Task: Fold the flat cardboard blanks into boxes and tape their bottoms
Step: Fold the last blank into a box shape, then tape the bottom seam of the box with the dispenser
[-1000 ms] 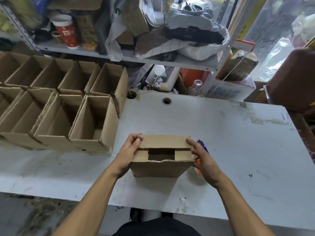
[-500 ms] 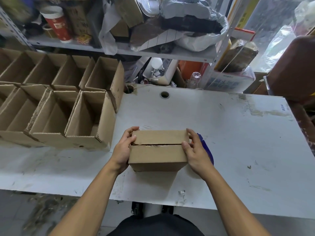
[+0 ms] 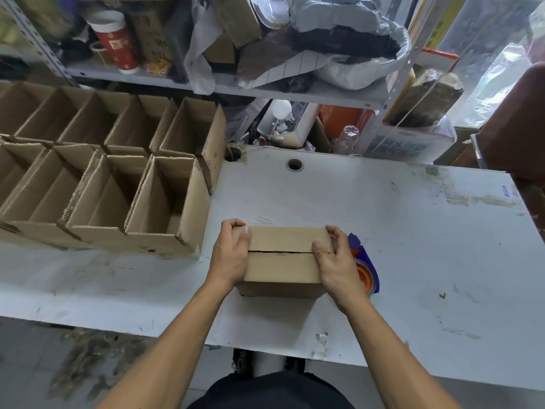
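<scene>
On table [image 3: 383,219], left hand [image 3: 231,255] and right hand [image 3: 334,261] gripping box [image 3: 283,261], pressing flaps closed; next, likely reaching for tape dispenser [image 3: 367,270].

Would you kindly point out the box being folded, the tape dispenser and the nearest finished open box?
box being folded [image 3: 283,265]: head view, on its near closed flap.
tape dispenser [image 3: 365,261]: head view, on its blue body beside the right hand.
nearest finished open box [image 3: 194,214]: head view, on its right wall.
</scene>
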